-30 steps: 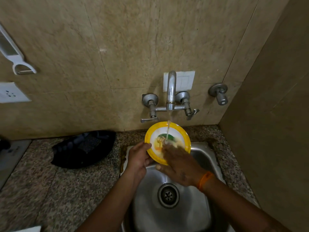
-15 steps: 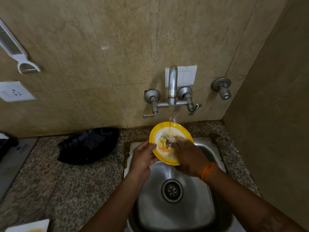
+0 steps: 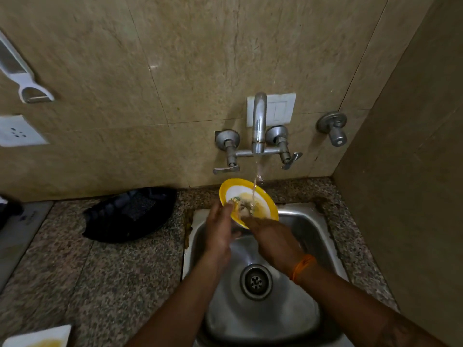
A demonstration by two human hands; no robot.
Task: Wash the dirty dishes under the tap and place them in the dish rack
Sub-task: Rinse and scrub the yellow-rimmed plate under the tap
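A yellow-rimmed plate (image 3: 246,194) with a white, smeared middle is tilted over the back of the steel sink (image 3: 323,236). Water runs from the tap (image 3: 258,126) onto its face. My left hand (image 3: 219,227) grips the plate's left edge. My right hand (image 3: 271,240) lies on the plate's lower face, fingers flat against it, wrist wearing an orange thread. The plate's lower part is hidden behind both hands.
A black dish rack (image 3: 130,212) lies on the granite counter left of the sink. A white square plate (image 3: 37,338) with yellow residue shows at the bottom left corner. A side wall stands close on the right. A peeler (image 3: 25,78) hangs on the wall.
The plate has tilted and shifted a little left under the stream. My right hand slid down from the plate's middle to its lower edge.
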